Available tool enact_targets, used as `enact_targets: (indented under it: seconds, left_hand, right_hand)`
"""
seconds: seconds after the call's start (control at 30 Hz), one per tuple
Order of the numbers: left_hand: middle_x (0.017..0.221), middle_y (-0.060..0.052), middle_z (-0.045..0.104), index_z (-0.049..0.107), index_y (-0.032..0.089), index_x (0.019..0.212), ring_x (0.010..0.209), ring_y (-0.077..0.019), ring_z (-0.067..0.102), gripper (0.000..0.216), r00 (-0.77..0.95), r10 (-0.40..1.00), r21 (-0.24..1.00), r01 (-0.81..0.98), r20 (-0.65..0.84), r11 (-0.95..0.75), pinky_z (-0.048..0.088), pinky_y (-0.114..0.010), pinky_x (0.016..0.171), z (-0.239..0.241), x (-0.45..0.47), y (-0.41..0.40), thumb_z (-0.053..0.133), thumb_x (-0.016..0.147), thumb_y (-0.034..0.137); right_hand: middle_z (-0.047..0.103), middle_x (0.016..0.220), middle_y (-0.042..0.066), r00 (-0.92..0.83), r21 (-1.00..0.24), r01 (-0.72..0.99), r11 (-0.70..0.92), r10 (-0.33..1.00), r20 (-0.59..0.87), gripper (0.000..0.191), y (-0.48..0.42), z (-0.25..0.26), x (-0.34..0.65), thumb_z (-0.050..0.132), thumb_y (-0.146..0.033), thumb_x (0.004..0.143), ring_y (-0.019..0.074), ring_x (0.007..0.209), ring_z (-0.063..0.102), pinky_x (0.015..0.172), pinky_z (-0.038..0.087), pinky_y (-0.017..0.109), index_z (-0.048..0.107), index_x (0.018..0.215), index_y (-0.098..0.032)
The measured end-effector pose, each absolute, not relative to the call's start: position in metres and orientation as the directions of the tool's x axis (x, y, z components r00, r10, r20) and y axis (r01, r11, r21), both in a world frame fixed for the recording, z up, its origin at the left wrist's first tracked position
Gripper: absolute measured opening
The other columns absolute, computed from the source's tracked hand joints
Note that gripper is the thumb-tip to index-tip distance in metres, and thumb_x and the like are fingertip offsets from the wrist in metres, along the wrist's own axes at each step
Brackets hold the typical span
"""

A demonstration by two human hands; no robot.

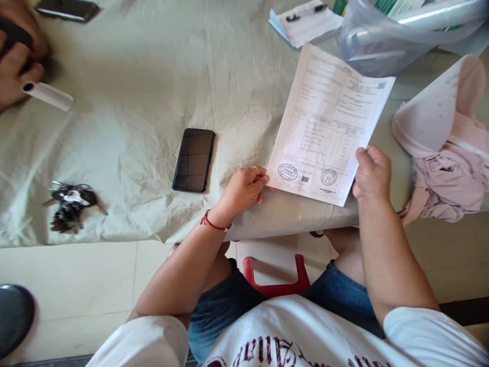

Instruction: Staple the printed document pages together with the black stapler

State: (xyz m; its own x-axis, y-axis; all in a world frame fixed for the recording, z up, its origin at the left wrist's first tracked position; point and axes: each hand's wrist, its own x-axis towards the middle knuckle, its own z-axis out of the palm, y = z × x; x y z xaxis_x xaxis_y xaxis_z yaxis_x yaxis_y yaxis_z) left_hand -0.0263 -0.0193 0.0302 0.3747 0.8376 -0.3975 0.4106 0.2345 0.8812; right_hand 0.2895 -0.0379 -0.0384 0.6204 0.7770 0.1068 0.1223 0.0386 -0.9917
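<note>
A printed document (319, 127) with a table and round stamps is held up in front of me, tilted over the table's near edge. My left hand (246, 188), with a red cord bracelet (216, 221) at the wrist, pinches its lower left corner. At the right edge of the sheet, my right hand (372, 173) grips it between thumb and curled fingers. To the left of my left hand lies a black smartphone (193, 160), flat with its screen dark.
A bunch of keys (72, 201) and a white paper roll (48, 96) lie at left, near another person's hands (19, 66). A second phone (69, 9) is behind. Papers with a pen (307, 23), a clear plastic container (376, 43) and a pink cap with cloth (445, 148) are at right.
</note>
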Motion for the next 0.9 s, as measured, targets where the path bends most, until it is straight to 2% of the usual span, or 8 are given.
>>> enact_targets:
  seconds: [0.1, 0.23, 0.4, 0.53, 0.67, 0.9]
  left_hand:
    - [0.054, 0.004, 0.062, 0.068, 0.021, 0.082, 0.047, -0.0125, 0.052, 0.022, 0.363, 0.831, 0.871, 0.417, -0.421, 0.259, 0.038, -0.028, 0.055, 0.032, -0.025, -0.02, 0.057, 0.101, 0.021]
    - [0.061, 0.001, 0.07, 0.07, 0.019, 0.083, 0.049, -0.0109, 0.054, 0.023, 0.36, 0.826, 0.87, 0.404, -0.434, 0.282, 0.036, -0.026, 0.052, 0.029, -0.026, -0.02, 0.056, 0.101, 0.02]
    - [0.076, -0.004, 0.081, 0.068, 0.019, 0.083, 0.043, -0.0086, 0.052, 0.014, 0.331, 0.814, 0.86, 0.366, -0.477, 0.355, 0.034, -0.024, 0.046, 0.027, -0.027, -0.019, 0.064, 0.096, 0.02]
    - [0.071, -0.007, 0.081, 0.068, 0.017, 0.079, 0.039, -0.0071, 0.048, 0.013, 0.354, 0.77, 0.846, 0.259, -0.532, 0.466, 0.034, -0.023, 0.044, 0.028, -0.029, -0.016, 0.071, 0.09, 0.02]
    - [0.074, -0.011, 0.083, 0.066, 0.017, 0.074, 0.039, -0.0078, 0.052, 0.015, 0.388, 0.696, 0.791, 0.187, -0.604, 0.583, 0.031, -0.022, 0.042, 0.029, -0.032, -0.014, 0.076, 0.086, 0.02]
    - [0.081, -0.012, 0.085, 0.07, 0.016, 0.081, 0.043, -0.0076, 0.054, 0.013, 0.384, 0.693, 0.789, 0.212, -0.609, 0.576, 0.03, -0.022, 0.044, 0.03, -0.033, -0.014, 0.077, 0.09, 0.023]
  right_hand:
    - [0.07, 0.077, -0.004, 0.603, -0.991, 0.129, 0.034, 0.791, 0.105, 0.031, -0.037, -0.044, 0.291, 0.08, -0.055, 0.09, 0.0193, 0.075, 0.067, 0.078, 0.061, 0.039, 0.066, 0.082, -0.028]
    - [0.071, 0.079, -0.003, 0.61, -0.991, 0.127, 0.035, 0.786, 0.105, 0.035, -0.036, -0.045, 0.29, 0.081, -0.059, 0.089, 0.0217, 0.081, 0.071, 0.077, 0.064, 0.041, 0.066, 0.081, -0.029]
    - [0.072, 0.077, -0.002, 0.613, -0.992, 0.119, 0.043, 0.783, 0.107, 0.028, -0.036, -0.039, 0.288, 0.082, -0.055, 0.087, 0.0235, 0.079, 0.073, 0.078, 0.066, 0.044, 0.071, 0.083, -0.03]
    - [0.072, 0.078, -0.003, 0.59, -0.988, 0.137, 0.065, 0.796, 0.134, 0.022, -0.039, -0.033, 0.287, 0.079, -0.049, 0.091, 0.0217, 0.077, 0.073, 0.082, 0.065, 0.045, 0.072, 0.085, -0.028]
    - [0.073, 0.08, -0.002, 0.569, -0.983, 0.152, 0.101, 0.804, 0.171, 0.024, -0.04, -0.03, 0.288, 0.078, -0.051, 0.093, 0.0218, 0.077, 0.072, 0.082, 0.065, 0.045, 0.071, 0.085, -0.03]
    - [0.071, 0.083, 0.0, 0.576, -0.979, 0.174, 0.109, 0.795, 0.191, 0.027, -0.037, -0.03, 0.288, 0.078, -0.057, 0.091, 0.0242, 0.081, 0.07, 0.081, 0.064, 0.046, 0.068, 0.084, -0.033]
